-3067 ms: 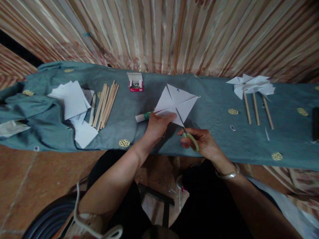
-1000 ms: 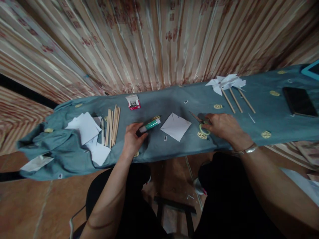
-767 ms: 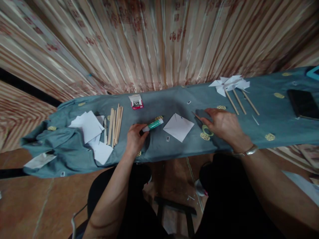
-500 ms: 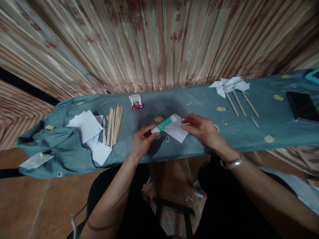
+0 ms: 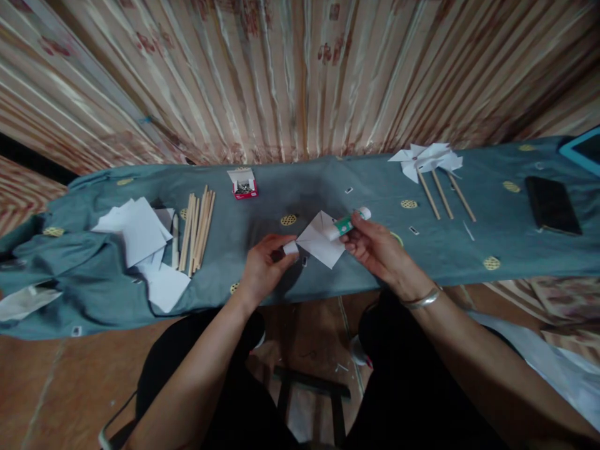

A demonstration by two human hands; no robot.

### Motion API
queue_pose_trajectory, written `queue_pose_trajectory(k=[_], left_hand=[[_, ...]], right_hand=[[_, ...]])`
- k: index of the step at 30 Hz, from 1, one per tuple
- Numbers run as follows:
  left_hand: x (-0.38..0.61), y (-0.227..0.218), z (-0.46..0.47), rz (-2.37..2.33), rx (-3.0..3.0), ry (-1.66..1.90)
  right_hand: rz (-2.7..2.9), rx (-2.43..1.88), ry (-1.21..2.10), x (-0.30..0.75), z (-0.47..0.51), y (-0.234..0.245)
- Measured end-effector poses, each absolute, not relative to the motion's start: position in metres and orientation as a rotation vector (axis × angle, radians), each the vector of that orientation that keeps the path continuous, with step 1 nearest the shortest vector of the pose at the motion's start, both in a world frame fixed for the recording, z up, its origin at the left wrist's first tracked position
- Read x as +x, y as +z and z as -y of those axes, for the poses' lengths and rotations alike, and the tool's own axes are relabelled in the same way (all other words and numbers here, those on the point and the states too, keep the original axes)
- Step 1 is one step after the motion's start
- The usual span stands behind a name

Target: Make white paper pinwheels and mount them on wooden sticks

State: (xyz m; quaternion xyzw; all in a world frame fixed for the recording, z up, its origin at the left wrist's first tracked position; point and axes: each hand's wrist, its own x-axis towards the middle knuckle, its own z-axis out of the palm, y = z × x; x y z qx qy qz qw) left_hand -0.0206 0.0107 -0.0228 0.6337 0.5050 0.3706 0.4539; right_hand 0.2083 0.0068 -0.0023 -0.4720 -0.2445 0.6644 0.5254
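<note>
A green-and-white glue stick [image 5: 345, 225] is held over the middle of the cloth-covered surface [image 5: 469, 253], slanting with its left end lower. The right hand [image 5: 377, 250] has its thumb and fingers clamped around it. Under the glue stick's left end lies a white paper square [image 5: 323, 247], turned like a diamond, with creases or cuts running in from its corners; whether the two touch cannot be told. By the square's left corner, the left hand [image 5: 263, 265] pinches a small white cap [image 5: 290, 247] between thumb and fingers. Behind the right hand peeps a sliver of a pale green scissor handle [image 5: 397, 239].

Farther out, toward the far edge and left of the hands, stands an open red-and-white box [image 5: 244, 187] of small metal pieces. Left of it lie a row of wooden sticks [image 5: 197, 231], a slim pale tool [image 5: 175, 242] and, toward the left end, loose white sheets [image 5: 140, 234]. Near the far edge on the right, white paper pinwheels [image 5: 426, 161] overlap, their three sticks pointing toward the near edge. Toward the right end is a flat black object [image 5: 553, 205]; a blue-framed item [image 5: 584, 150] sits at the far right corner. A pleated curtain [image 5: 300, 81] hangs behind the far edge.
</note>
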Motion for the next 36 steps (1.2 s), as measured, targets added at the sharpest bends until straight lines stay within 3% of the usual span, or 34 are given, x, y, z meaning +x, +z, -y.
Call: queue_pose_trajectory(k=[6, 15, 27, 36], left_hand=[[-0.024, -0.041, -0.031, -1.36, 2.103, 0.773], [0.006, -0.036, -0.02, -1.254, 2.359, 0.868], [0.028, -0.024, -0.016, -1.113, 1.953, 1.036], [0.025, -0.019, -0.014, -1.175, 1.93, 1.048]], right_hand=[[0.476, -1.185, 1.679, 0.223, -0.008, -0.012], [0.739, -1.255, 1.452, 0.234, -0.014, -0.016], [0.8, -1.174, 1.658, 0.212, -0.006, -0.006], [0.818, -1.173, 1.616, 0.213, -0.007, -0.007]])
